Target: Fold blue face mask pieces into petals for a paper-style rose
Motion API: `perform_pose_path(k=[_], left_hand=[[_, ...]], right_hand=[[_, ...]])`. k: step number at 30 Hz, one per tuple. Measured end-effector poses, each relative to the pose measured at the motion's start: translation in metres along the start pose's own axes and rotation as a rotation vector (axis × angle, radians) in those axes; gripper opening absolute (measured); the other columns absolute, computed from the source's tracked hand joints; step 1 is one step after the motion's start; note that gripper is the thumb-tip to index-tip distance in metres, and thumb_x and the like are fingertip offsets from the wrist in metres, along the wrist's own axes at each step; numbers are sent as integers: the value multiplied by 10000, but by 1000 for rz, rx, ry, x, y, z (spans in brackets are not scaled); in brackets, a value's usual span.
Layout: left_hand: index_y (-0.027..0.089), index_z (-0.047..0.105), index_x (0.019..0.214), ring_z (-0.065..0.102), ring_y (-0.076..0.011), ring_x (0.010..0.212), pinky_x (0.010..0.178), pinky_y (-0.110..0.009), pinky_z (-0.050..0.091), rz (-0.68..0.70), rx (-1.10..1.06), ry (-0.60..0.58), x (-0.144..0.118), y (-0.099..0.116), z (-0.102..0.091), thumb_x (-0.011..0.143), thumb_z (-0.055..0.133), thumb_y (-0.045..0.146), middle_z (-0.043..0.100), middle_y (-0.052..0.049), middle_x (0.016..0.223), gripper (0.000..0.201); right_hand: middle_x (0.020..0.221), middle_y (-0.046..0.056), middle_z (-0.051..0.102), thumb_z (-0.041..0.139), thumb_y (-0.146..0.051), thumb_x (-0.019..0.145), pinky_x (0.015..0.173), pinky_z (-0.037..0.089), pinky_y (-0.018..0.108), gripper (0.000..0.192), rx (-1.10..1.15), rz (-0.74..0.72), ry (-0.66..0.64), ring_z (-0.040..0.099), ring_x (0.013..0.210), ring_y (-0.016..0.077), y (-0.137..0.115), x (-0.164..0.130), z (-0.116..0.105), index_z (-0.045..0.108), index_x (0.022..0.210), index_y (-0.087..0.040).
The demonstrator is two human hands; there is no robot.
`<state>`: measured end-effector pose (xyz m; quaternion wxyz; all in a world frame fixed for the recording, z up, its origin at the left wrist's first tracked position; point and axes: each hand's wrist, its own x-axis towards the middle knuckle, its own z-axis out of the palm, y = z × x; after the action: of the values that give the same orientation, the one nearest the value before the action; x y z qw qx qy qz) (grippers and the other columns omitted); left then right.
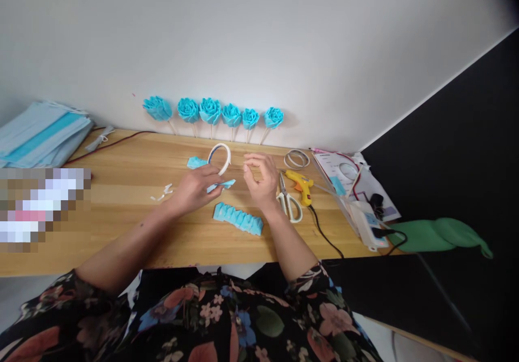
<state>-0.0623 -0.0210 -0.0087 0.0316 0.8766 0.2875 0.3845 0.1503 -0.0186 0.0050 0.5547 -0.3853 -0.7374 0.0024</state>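
My left hand [198, 187] is closed at the lower edge of a roll of white tape [226, 159], which stands upright above the fingers. A blue pleated piece [227, 184] shows under the same fingertips; whether they also grip it is unclear. Just to the right, my right hand [260, 181] is raised with thumb and fingers curled into a pinch. Anything between those fingertips is too small to make out. Below both hands a blue pleated strip [238, 219] lies on the wooden table [178, 245]. Another blue piece [196, 162] lies behind the left hand.
Several blue flowers on sticks [210, 111] lean against the wall. Scissors [288, 202], a yellow glue gun [300, 185] and another tape roll [296, 159] lie right. A power strip [368, 226] sits near papers [377, 199]. Face masks [40, 132] are stacked left, white scraps [164, 192] nearer.
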Motion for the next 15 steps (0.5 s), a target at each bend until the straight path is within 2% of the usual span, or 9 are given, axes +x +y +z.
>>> perform_pose_path(k=[4, 7, 10, 15], left_hand=[[184, 709, 877, 634, -199, 795, 691, -317, 492, 0, -17, 0, 1, -1, -1, 934, 565, 170, 680, -68, 817, 156], [194, 715, 884, 632, -195, 768, 681, -317, 493, 11, -30, -1, 2, -1, 1, 933, 571, 188, 666, -56, 781, 153], [201, 715, 870, 636, -190, 752, 679, -315, 495, 21, -45, 5, 2, -1, 4, 939, 570, 209, 663, -53, 760, 161], [204, 722, 877, 641, -182, 740, 656, -299, 495, 35, -51, 10, 1, -1, 6, 948, 558, 220, 668, -51, 755, 179]], right_hand=[[1057, 68, 741, 586, -170, 930, 927, 514, 399, 106, 26, -81, 9, 665, 1023, 205, 1, 0, 2, 637, 998, -234], [1090, 70, 737, 623, -204, 920, 954, 512, 417, 131, -18, -91, -65, 661, 1059, 217, 1, 0, 4, 644, 1043, -242], [1094, 65, 734, 629, -231, 925, 969, 508, 417, 91, -58, -53, -132, 654, 1074, 217, 1, -1, 5, 653, 1011, -248], [1052, 67, 729, 565, -210, 952, 935, 512, 402, 79, -77, -55, -76, 661, 1027, 206, 0, -2, 5, 636, 932, -238]])
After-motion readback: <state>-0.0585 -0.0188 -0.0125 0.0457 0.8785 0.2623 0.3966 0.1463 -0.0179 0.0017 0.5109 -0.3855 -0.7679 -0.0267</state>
